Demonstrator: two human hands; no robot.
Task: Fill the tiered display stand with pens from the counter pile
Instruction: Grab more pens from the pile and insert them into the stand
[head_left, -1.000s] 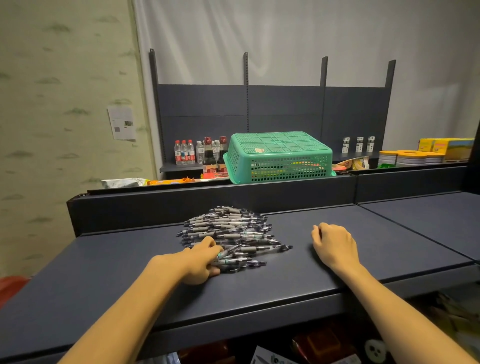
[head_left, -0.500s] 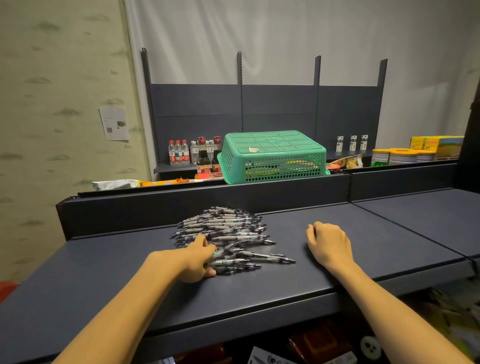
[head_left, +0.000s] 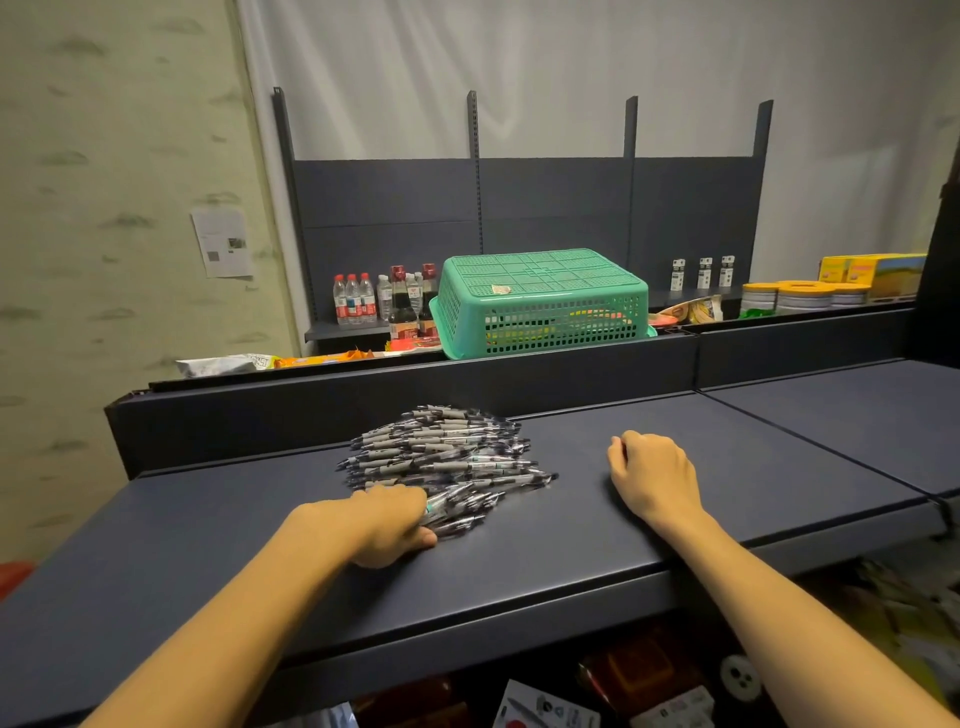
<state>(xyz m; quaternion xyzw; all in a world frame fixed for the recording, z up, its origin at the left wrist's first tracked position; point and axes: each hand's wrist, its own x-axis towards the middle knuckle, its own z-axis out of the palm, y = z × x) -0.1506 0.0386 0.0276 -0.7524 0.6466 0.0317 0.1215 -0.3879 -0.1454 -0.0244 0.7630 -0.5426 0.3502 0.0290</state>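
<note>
Pens (head_left: 447, 462) lie in a heap on the dark counter (head_left: 727, 499), right by the left hand (head_left: 389, 525).

The left hand sits at the near edge of the heap, with its fingers curled round some pens at the bottom of the pile. The right hand (head_left: 652, 480) is well apart from the pens, off to the side, resting on the counter with its fingers bent under and nothing in it. Past both hands, behind the counter's back wall, a green basket (head_left: 543, 301) stands upside down. Bottles (head_left: 384, 301) stand beside the basket, on the left hand's side.
</note>
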